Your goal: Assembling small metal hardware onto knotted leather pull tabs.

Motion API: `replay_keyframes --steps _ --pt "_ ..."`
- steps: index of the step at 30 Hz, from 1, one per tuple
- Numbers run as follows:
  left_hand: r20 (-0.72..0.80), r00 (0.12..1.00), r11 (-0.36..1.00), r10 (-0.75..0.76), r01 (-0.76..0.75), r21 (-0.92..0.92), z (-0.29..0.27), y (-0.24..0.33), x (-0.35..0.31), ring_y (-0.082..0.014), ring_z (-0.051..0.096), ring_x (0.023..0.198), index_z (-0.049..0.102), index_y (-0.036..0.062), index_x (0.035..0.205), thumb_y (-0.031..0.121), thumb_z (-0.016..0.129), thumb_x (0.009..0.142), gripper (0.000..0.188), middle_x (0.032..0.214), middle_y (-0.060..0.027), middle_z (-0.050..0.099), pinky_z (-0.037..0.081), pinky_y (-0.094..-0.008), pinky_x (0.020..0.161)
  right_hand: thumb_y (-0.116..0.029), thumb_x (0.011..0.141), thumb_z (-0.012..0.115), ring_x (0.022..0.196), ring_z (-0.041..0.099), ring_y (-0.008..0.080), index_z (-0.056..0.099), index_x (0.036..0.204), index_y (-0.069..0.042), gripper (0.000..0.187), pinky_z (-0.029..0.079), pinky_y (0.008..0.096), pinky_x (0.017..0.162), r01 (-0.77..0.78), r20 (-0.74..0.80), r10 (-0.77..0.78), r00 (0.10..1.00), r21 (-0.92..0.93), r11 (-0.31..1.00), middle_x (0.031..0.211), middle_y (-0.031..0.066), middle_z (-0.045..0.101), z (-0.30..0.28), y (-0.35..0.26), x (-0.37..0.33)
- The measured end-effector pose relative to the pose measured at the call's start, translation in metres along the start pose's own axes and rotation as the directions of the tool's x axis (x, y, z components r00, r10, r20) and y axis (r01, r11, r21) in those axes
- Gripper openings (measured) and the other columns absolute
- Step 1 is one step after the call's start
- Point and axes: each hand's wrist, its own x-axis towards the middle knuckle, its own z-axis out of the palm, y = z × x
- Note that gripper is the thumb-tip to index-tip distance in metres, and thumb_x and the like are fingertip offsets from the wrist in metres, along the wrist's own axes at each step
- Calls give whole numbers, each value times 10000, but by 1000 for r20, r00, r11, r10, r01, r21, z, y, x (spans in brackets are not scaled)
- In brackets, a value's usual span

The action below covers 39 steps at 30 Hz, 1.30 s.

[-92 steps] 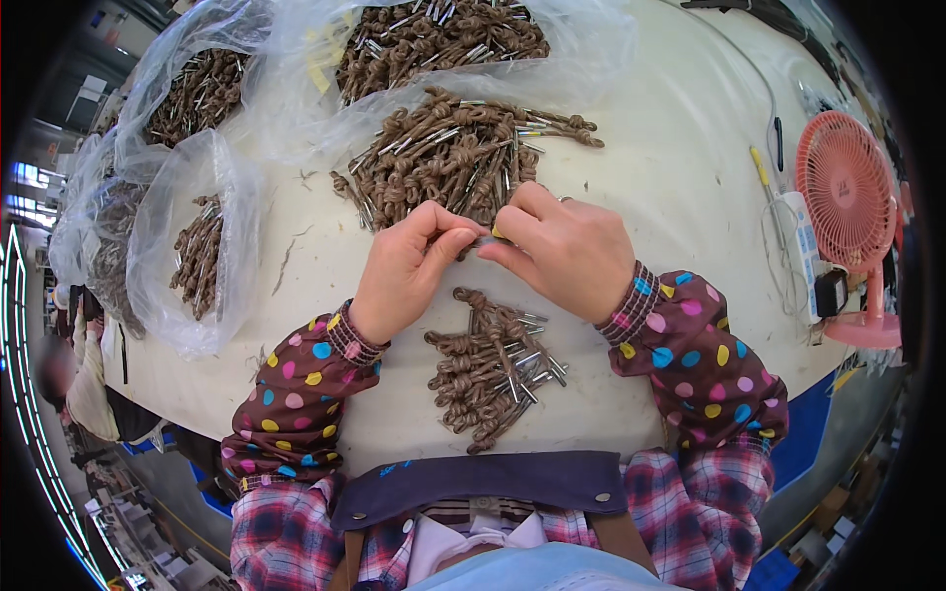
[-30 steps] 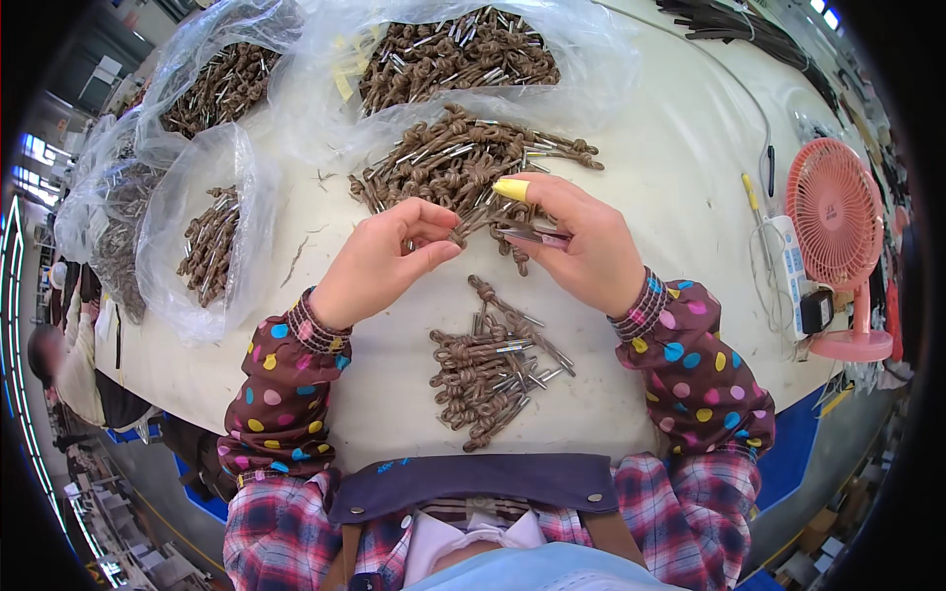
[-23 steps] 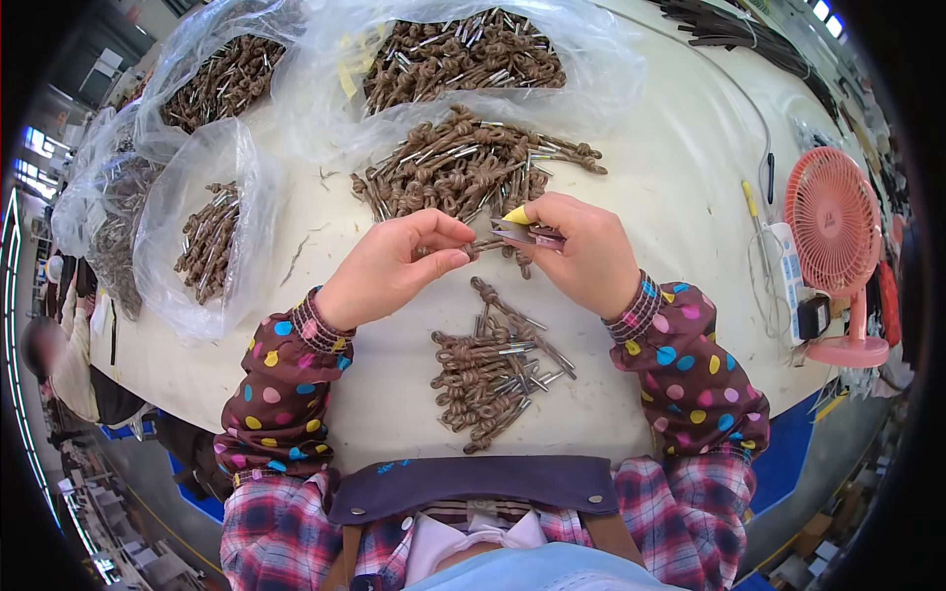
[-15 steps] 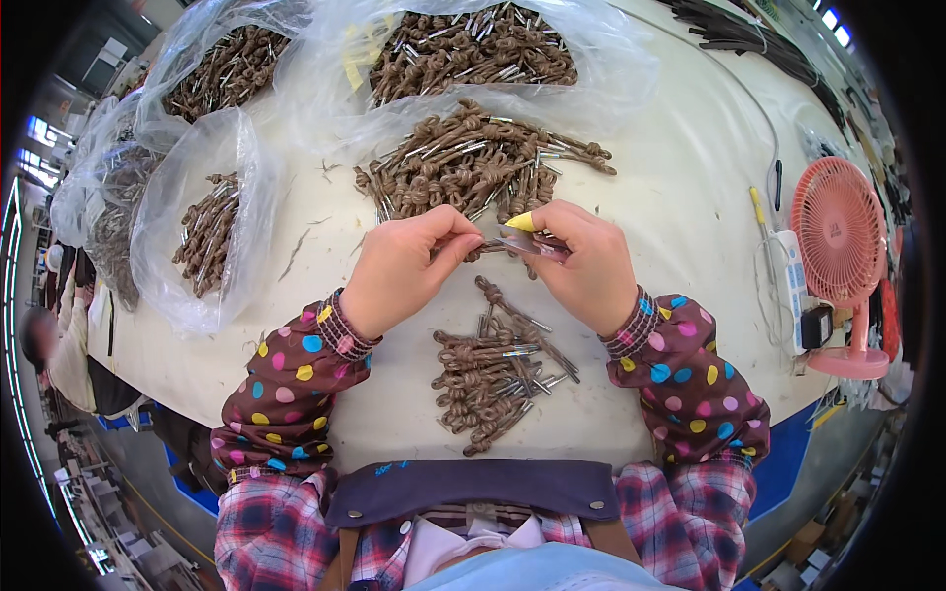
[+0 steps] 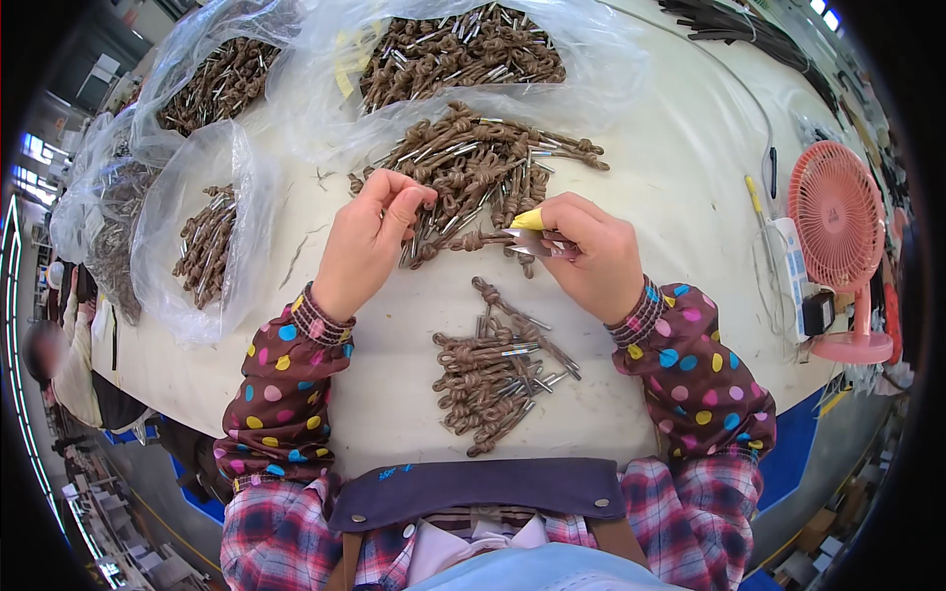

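My right hand [image 5: 596, 254] is closed on small metal thread snips [image 5: 537, 242], with something yellow wrapped around one finger. By the blades lies a knotted bundle of brown shoelaces [image 5: 471, 240], at the near edge of a larger pile of similar bundles [image 5: 458, 163]. Thumb and fingers of my left hand [image 5: 365, 236] are pinched together over that pile's left side; what they grip, if anything, is too small to make out. Closer to me, a smaller heap of knotted shoelaces [image 5: 483, 384] with metal tips rests on the pale table [image 5: 591, 414].
Clear plastic bags of knotted laces stand behind the pile [image 5: 463, 59] and at the left [image 5: 207, 246]. To the right are a pink fan [image 5: 836, 227], a white power strip [image 5: 791, 266] and a cable. Dark strips [image 5: 734, 25] lie at the far right.
My left hand has moved away from the snips, left and farther from me. My right hand has hardly moved and still grips the snips; the lace bundle between the hands now shows.
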Motion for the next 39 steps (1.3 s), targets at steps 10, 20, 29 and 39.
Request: replay_keyframes --steps 10,20,29,39 --pt "104 959 948 264 -278 155 27 8 -10 -154 585 672 618 30 969 92 646 872 118 770 -73 627 478 -271 628 44 731 707 637 599 183 616 877 -12 181 481 259 566 55 6 -55 998 -33 998 826 87 627 9 1 -3" --pt "84 996 998 -38 34 48 31 10 -13 -96 576 567 564 1 932 139 532 965 145 679 -38 592 469 -241 534 -267 739 769 655 634 219 577 951 -73 345 489 307 544 -20 31 29 999 -266 964 897 67 578 2 -16 3" --pt "119 989 994 -88 79 82 34 13 -13 -57 522 604 560 2 927 146 509 983 163 699 -3 562 450 -206 561 -317 774 722 539 547 190 535 756 -106 282 435 308 473 202 115 -166 979 -544 815 758 18 494 11 -10 2" --pt "91 996 994 -12 2 107 37 9 -14 -100 564 560 564 11 907 163 552 958 161 649 -32 583 462 -245 537 -314 779 714 529 536 175 505 733 -114 293 425 299 467 240 131 -202 971 -563 791 747 18 482 13 -9 1"
